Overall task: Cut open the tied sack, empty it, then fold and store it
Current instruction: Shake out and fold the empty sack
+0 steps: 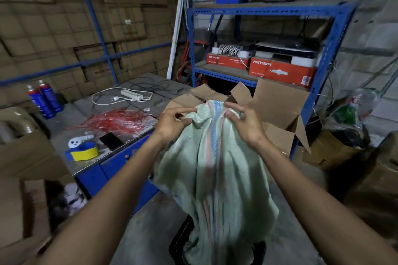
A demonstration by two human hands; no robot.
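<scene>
A pale green woven sack (217,170) with red and blue stripes down its middle hangs limp in front of me, its lower end over something dark near the floor. My left hand (174,120) pinches the sack's top edge on the left. My right hand (243,120) pinches the same edge on the right. Both hands hold the sack up just in front of an open cardboard box (277,101) whose flaps stand up. What lies inside the box is hidden by the sack.
A grey worktable (86,109) at left carries a heap of red plastic strips (116,122), a white power strip (132,95), a dark phone (111,141), a blue-yellow tape roll (83,153) and two spray cans (44,99). A blue shelf rack (267,11) stands behind the box; cartons line the walls.
</scene>
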